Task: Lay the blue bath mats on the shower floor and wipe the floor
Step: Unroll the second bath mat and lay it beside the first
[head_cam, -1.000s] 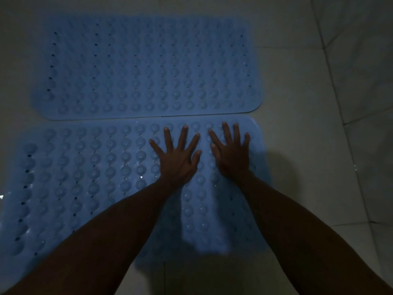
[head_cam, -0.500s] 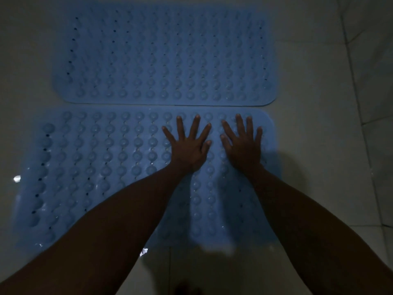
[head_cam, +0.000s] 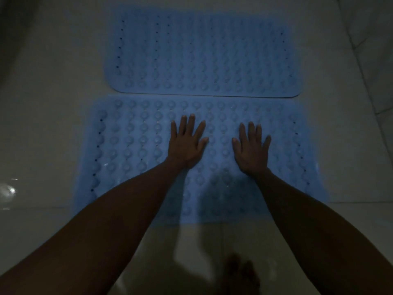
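Note:
Two blue bath mats with rows of round bumps lie flat on the pale tiled shower floor (head_cam: 49,128), long edges almost touching. The far mat (head_cam: 202,54) is in the upper middle. The near mat (head_cam: 131,145) lies just below it. My left hand (head_cam: 187,143) rests palm down on the middle of the near mat, fingers spread. Pressed flat beside it, a palm's width to the right, is my right hand (head_cam: 252,149), also with fingers apart. Neither hand holds anything. The light is dim.
A wall of pale tiles (head_cam: 374,60) rises along the right side. A wet glint (head_cam: 10,190) shows on the floor at the left. My bare foot (head_cam: 240,275) stands on the floor just in front of the near mat.
My hands have moved apart and now sit nearer the middle of the near mat. The view has shifted, so both mats appear further right and lower.

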